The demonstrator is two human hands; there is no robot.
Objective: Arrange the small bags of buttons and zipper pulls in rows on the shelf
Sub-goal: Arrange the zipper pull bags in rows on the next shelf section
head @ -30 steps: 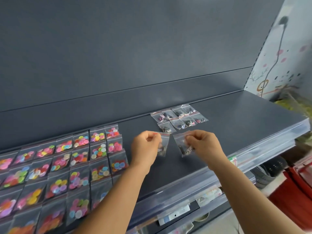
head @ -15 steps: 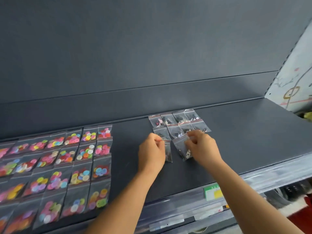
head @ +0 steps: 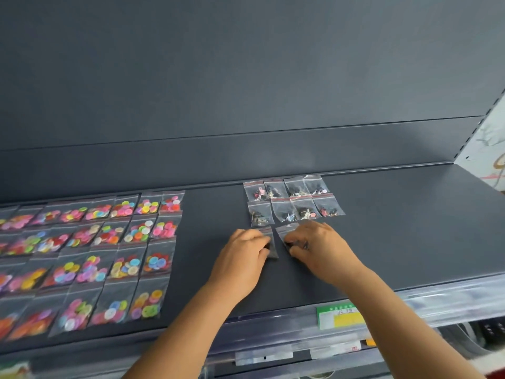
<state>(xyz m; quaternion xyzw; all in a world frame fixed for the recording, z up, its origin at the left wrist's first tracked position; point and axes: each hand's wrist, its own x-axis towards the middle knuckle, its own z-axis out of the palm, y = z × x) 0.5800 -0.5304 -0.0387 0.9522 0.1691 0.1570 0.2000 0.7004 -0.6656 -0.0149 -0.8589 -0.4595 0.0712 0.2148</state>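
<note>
Two rows of small clear zipper-pull bags (head: pixel 293 199) lie near the back of the dark grey shelf (head: pixel 396 228). Just in front of them, my left hand (head: pixel 243 255) pinches one small bag (head: pixel 270 242) against the shelf surface. My right hand (head: pixel 319 244) pinches a second bag (head: pixel 287 232) beside it, under the row above. Both bags are partly hidden by my fingers. On the left, several rows of bags with coloured buttons (head: pixel 109 250) cover the shelf.
The shelf's back wall (head: pixel 246 91) rises behind the bags. A clear price strip with a green and yellow label (head: pixel 340 317) runs along the front edge. A painted wall (head: pixel 489 149) stands at the right end.
Both hands have moved forward and down from above the shelf's front, bringing the two bags onto the shelf just below the zipper-pull rows. The camera has shifted closer and left.
</note>
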